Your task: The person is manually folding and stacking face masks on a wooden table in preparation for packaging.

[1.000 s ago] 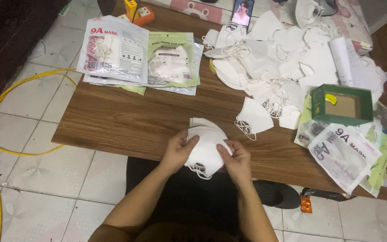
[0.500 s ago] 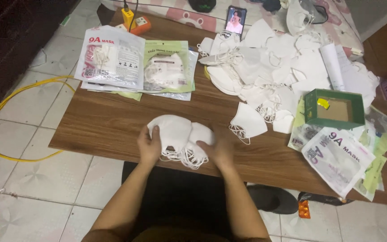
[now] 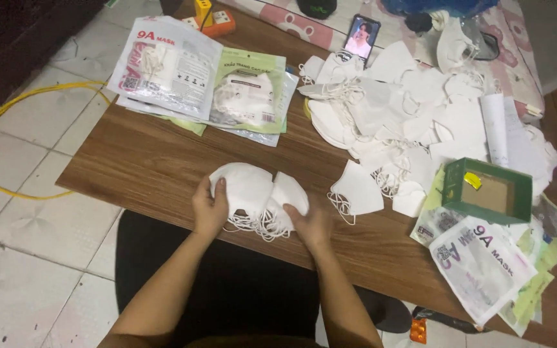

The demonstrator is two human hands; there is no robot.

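We see both hands at the near edge of the brown wood-grain table (image 3: pixel 156 167), working a small stack of white folded fabric face masks (image 3: pixel 256 193). Left hand (image 3: pixel 209 209) grips the left end of the stack, thumb on top, fingers curled under, clamped on the masks. Right hand (image 3: pixel 311 224) presses on the right end, fingers closed around the mask edge, also holding it. The hands are apart, with the stack spanning between them. The masks lie fanned and overlapping, with white elastic ear loops (image 3: pixel 259 224) hanging loose off the near side toward us. The stack rests on the table, just in front of our body, centre of the near edge.

To the right, near the stack but not touching, lies a single white folded mask (image 3: pixel 358 190). Beyond it a big loose heap of white masks (image 3: pixel 407 116) covers the far right of the table. A green open cardboard box (image 3: pixel 488 191) sits at the right, on top of printed plastic mask pouches (image 3: pixel 481 264). More flat printed pouches (image 3: pixel 198 80) lie stacked at the far left. A smartphone with lit screen (image 3: pixel 362 37) leans at the far edge. A yellow cable (image 3: pixel 30 96) loops over the tiled floor at left.
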